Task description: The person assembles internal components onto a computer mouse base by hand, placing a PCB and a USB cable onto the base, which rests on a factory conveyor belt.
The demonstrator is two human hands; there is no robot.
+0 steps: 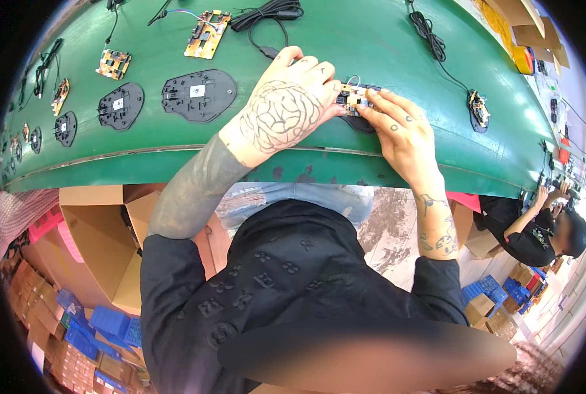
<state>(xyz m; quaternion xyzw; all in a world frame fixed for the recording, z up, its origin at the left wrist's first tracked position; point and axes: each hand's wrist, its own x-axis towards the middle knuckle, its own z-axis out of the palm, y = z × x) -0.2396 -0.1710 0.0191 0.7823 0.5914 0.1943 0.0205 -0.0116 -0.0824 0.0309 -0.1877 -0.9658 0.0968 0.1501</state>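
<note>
A small tan circuit board [356, 100] with black parts lies over a black plastic base plate [360, 125] near the front edge of the green bench. My left hand [292, 98] closes on the board's left side, thumb at its lower edge and the other fingers curled above. From the right, my right hand [399, 125] presses its fingers onto the board's other side. A thin wire loops up at the board's top edge. Most of the base plate is hidden under the board and my hands. A black cable [267, 16] lies coiled beyond my left hand.
Several base plates [200, 96] lie along the green bench [293, 134] on the left, with circuit boards [207, 34] behind them. At right, a cabled board sits on another base plate [479, 121]. An open carton [99, 243] stands below left. A co-worker [526, 230] works farther right.
</note>
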